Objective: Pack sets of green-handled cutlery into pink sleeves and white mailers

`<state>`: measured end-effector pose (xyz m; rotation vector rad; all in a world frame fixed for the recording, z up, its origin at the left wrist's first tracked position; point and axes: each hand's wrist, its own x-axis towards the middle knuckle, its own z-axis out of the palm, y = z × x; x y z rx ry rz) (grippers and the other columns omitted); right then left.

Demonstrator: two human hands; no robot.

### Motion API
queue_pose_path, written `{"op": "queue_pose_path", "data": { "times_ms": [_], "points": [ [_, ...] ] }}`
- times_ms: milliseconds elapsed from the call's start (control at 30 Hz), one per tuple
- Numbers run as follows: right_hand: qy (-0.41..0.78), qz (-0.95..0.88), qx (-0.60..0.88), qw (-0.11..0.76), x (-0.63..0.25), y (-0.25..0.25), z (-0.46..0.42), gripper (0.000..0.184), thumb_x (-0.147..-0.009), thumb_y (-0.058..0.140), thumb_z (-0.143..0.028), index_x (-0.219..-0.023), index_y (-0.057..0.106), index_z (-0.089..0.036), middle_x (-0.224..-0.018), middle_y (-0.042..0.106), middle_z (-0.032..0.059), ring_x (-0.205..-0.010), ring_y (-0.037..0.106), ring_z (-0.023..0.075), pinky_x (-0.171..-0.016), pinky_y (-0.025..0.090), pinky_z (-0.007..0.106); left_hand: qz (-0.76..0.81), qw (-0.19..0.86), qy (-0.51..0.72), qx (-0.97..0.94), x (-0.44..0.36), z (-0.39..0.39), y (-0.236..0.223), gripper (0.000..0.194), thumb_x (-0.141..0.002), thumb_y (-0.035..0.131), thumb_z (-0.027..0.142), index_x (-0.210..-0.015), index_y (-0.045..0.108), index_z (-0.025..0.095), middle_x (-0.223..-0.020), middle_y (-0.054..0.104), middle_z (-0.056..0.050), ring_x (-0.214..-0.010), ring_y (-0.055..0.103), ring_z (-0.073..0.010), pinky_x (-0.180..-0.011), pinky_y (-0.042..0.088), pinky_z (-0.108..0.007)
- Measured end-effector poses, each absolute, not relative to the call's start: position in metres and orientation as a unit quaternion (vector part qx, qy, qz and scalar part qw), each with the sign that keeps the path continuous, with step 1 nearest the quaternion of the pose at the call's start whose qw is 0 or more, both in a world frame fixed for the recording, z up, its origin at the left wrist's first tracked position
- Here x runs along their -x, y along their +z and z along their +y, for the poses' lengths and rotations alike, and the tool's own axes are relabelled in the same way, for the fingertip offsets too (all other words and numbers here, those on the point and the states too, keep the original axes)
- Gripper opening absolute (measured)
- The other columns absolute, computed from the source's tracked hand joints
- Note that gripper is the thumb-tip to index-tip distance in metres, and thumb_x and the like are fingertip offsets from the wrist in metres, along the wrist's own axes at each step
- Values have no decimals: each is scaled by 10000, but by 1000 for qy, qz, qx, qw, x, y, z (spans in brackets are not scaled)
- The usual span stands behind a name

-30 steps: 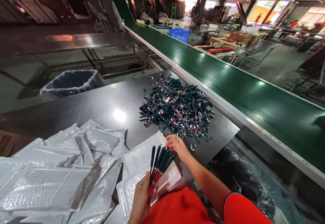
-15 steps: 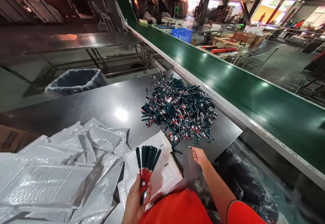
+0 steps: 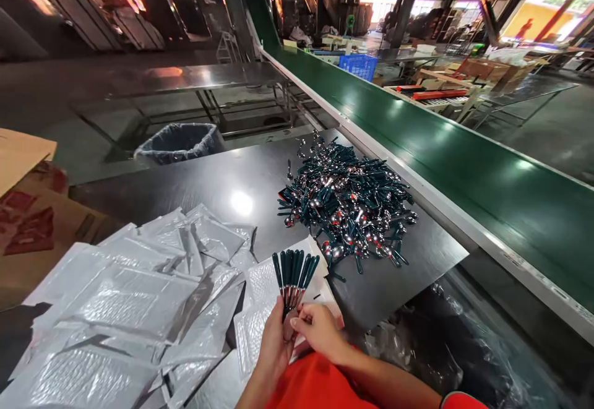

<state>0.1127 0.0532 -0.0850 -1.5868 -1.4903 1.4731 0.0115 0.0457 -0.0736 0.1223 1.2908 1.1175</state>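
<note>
My left hand [image 3: 277, 335] is closed round the metal ends of several spoons [image 3: 294, 270], whose dark green handles fan out upward. Against the lower end of this bunch my right hand [image 3: 320, 328] is pinched on a spoon, its bowl partly hidden by the fingers. Beneath both hands lie white padded mailers [image 3: 262, 285]. Just beyond them a large heap of spoons [image 3: 346, 198] with dark green handles and shiny bowls covers part of the metal table [image 3: 413, 273].
More white padded mailers [image 3: 125, 297] are piled at the left. A green conveyor belt [image 3: 417, 130] runs along the table's far right side. Behind the table stands a lined bin [image 3: 180, 143]; a cardboard box [image 3: 46, 236] is at far left. Clear plastic [image 3: 417, 347] hangs at the lower right.
My right hand has come from the near edge of the heap to the bunch in my left hand. The view has swung left.
</note>
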Motion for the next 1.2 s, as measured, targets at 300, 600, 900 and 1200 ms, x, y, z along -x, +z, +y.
{"op": "queue_pose_path", "data": {
  "times_ms": [300, 600, 900, 1200],
  "points": [
    [568, -530, 564, 281, -136, -84, 81, 451, -833, 503, -600, -663, 587, -191, -564, 500, -17, -478, 420, 112, -450, 318, 236, 570, 634, 523, -27, -1, 38, -73, 525, -588, 791, 614, -790, 612, 164, -548, 602, 19, -449, 537, -119, -408, 405, -219],
    [463, -716, 432, 293, -188, -55, 117, 533, -852, 629, -386, -1358, 544, -239, -1285, 636, 99, -1173, 579, 245, -1038, 422, 398, 558, 731, 336, -207, 1, 32, -93, 578, -694, 606, 749, -594, 573, 181, -412, 535, -17, -315, 425, -124, -330, 216, -239],
    [449, -688, 481, 306, -182, -71, 111, 313, -852, 594, -423, -1034, 681, -183, -1001, 722, 71, -919, 645, 215, -877, 481, 330, 587, 720, 316, -192, 4, 41, -98, 587, -671, 626, 746, -560, 576, 171, -395, 518, -14, -297, 398, -104, -329, 178, -227],
    [508, -581, 557, 306, -173, -79, 135, 168, -769, 648, -358, -753, 649, -190, -649, 578, -37, -600, 536, 121, -590, 447, 239, 580, 757, 239, -183, 4, 75, -83, 539, -733, 598, 689, -647, 636, 159, -483, 561, -14, -355, 411, -86, -356, 139, -194]
  ]
}}
